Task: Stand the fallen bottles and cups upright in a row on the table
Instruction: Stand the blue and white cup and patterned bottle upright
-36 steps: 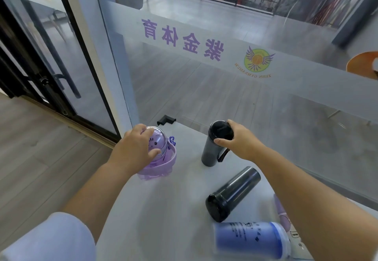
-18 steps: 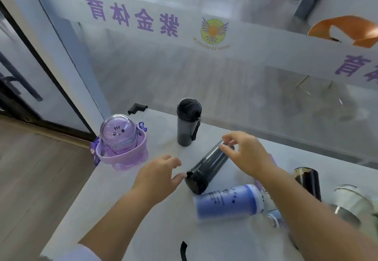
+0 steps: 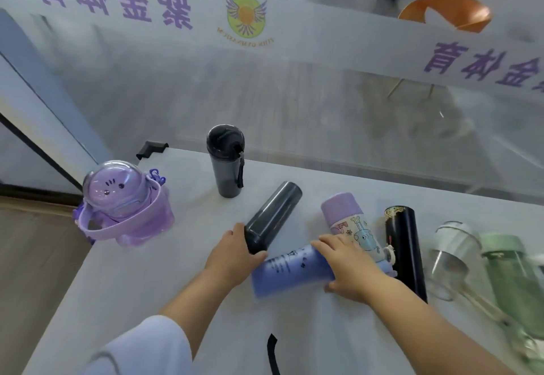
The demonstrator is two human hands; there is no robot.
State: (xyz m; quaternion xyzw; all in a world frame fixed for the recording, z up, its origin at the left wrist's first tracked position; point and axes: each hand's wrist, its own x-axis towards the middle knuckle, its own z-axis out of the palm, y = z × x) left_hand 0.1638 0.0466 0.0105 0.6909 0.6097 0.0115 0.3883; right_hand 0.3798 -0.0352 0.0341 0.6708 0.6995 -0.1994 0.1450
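A round purple kids' bottle and a dark bottle with a strap stand upright at the back left of the white table. A dark grey bottle lies on its side, and my left hand grips its cap end. My right hand is closed over a lying blue bottle. Also lying: a purple-capped cartoon bottle, a black flask, a clear cup and a green bottle.
A glass wall with a frosted band of purple lettering runs just behind the table. The table's left edge drops to wooden floor. A black strap lies near the front edge. An orange chair stands beyond the glass.
My left hand has closed on the lying dark grey bottle's cap end. My right hand left that bottle and came down on the blue bottle. The view swung right.
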